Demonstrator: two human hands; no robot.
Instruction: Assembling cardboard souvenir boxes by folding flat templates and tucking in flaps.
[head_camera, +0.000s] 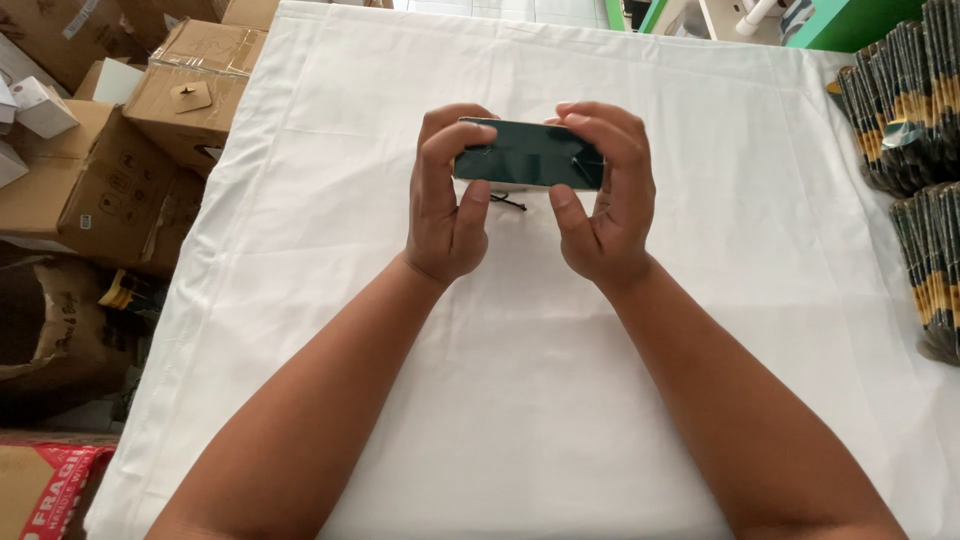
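Both hands are up at the centre of the frame, sharing one small dark green box (527, 153) just above the white cloth (520, 400). The left hand (448, 200) clamps the box's left end, fingers curled over the top, thumb underneath. The right hand (603, 195) pinches the right end the same way. A thin dark string (508, 203) shows just beneath the box. Stacks of dark flat packs (915, 110) line the right edge; cardboard boxes (130, 130) crowd the upper left.
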